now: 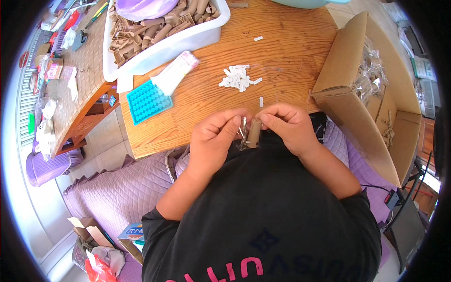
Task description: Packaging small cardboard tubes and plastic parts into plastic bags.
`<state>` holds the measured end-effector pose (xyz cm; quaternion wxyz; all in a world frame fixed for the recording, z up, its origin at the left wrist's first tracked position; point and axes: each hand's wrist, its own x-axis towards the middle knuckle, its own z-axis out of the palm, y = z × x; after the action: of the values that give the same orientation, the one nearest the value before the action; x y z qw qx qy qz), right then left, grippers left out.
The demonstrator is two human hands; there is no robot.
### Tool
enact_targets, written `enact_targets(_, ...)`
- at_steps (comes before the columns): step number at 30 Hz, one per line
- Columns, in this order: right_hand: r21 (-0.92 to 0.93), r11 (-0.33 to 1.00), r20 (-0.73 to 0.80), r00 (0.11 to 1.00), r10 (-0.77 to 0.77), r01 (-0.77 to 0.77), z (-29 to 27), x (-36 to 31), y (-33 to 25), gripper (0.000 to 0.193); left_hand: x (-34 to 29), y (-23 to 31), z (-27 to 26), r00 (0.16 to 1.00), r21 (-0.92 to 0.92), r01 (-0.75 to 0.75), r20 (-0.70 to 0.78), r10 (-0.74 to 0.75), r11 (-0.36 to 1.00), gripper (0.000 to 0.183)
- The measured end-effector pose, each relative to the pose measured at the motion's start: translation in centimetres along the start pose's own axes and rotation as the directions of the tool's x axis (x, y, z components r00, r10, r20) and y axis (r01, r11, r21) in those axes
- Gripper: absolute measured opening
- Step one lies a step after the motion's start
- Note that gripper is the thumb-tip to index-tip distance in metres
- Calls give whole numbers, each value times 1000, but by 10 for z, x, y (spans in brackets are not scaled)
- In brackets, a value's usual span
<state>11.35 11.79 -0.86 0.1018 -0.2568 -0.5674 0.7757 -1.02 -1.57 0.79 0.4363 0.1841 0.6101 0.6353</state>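
At the near edge of the wooden table, my two hands meet in front of my chest. My left hand (pixel 212 137) pinches the crinkled top of a small clear plastic bag (pixel 243 137). Thumb and fingers of my right hand (pixel 287 128) close on the upper end of a brown cylindrical plastic piece (pixel 254 133), which hangs upright beside the bag. Whether the piece is inside the bag or next to it, I cannot tell. Just beyond my fingers lies one small white strip (pixel 261 101). A loose pile of white strips (pixel 238 78) is farther off.
A white tub (pixel 162 57) of brown plastic pieces stands far left on the wooden table (pixel 277 28). Near it are a teal tray with rounded cells (pixel 145 104) and a stack of flat bags (pixel 176 74). An open cardboard box (pixel 345 101) with clear packets (pixel 371 75) stands right.
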Motion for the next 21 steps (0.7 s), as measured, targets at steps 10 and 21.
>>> enact_targets(10, -13, 999, 34, 999, -42, 43, -4, 0, 5, 12, 0, 0, -10, 995, -82, 12, 99, -4, 997, 15)
enact_targets(21, 37, 999, 59, 998, -16, 14, 3, -4, -5, 15, -2, 3, -2, 978, 90, -128, 176, 111, 988, 12)
